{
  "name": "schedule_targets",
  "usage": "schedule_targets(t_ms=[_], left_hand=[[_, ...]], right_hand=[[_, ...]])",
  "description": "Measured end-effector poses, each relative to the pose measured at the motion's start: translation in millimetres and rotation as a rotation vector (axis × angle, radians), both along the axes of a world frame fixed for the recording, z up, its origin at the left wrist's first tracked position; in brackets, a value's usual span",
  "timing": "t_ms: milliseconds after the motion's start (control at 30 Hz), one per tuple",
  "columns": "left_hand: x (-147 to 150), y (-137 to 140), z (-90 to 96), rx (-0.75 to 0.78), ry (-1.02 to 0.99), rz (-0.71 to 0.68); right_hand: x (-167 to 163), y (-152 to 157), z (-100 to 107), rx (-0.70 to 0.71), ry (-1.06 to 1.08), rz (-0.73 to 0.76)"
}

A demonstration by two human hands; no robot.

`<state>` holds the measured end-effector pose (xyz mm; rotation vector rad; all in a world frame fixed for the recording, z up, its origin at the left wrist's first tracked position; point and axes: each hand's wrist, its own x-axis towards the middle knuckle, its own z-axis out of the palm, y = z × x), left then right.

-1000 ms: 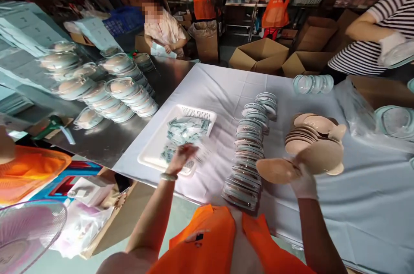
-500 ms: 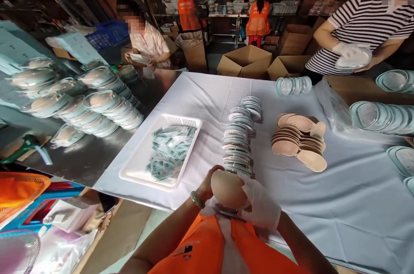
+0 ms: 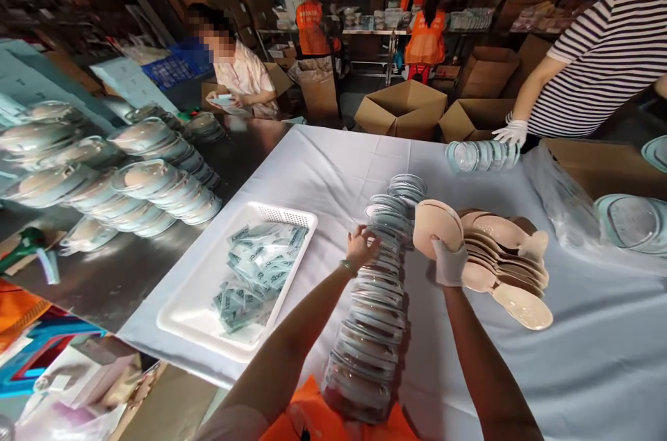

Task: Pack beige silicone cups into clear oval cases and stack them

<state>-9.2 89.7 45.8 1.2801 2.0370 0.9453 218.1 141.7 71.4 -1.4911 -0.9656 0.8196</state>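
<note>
My right hand (image 3: pixel 449 263), in a white glove, grips a beige bra cup (image 3: pixel 433 227) from below, just left of the pile of beige bra cups (image 3: pixel 499 253). Over the long row of round clear packs with pale blue rims (image 3: pixel 372 316) is my bare left hand (image 3: pixel 360 246), its fingers loosely bent and apart with nothing in them. Whether those fingertips touch the packs I cannot tell. The row runs from my orange vest toward the far side of the table.
Left of the row, a white tray (image 3: pixel 182 319) holds many printed sachets (image 3: pixel 263 274). Filled packs (image 3: pixel 167 184) are stacked on a dark metal table. At the far right, a person's gloved hand (image 3: pixel 511 133) touches more packs (image 3: pixel 476 156). Cardboard boxes (image 3: pixel 401 107) stand beyond.
Both hands have moved forward from near my vest. The bra cup has gone right in my right hand; my left hand has let go of it. The striped-shirt person's hand has reached the far packs.
</note>
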Motion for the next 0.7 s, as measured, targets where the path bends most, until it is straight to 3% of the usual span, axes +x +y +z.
schedule_targets(t_ms=[133, 300, 433, 533, 600, 700], left_hand=[[20, 11, -32.3, -0.101, 0.152, -0.071], [11, 11, -39.1, -0.199, 0.230, -0.110], [-1, 17, -43.6, -0.203, 0.068, -0.147], [-8, 17, -52.4, -0.137, -0.073, -0.146], [-11, 13, -58.2, -0.071, -0.178, -0.099], [-12, 9, -62.3, -0.051, -0.320, -0.121]], right_hand=[[-4, 9, -12, -0.061, 0.035, 0.041], [-6, 18, -34, -0.053, -0.070, 0.189], [-21, 33, -37, 0.054, -0.449, 0.631], [-26, 44, -32, 0.020, -0.854, 0.947], [-29, 50, -28, -0.025, -1.058, 1.048], [-44, 49, -29, -0.033, -1.175, 1.083]])
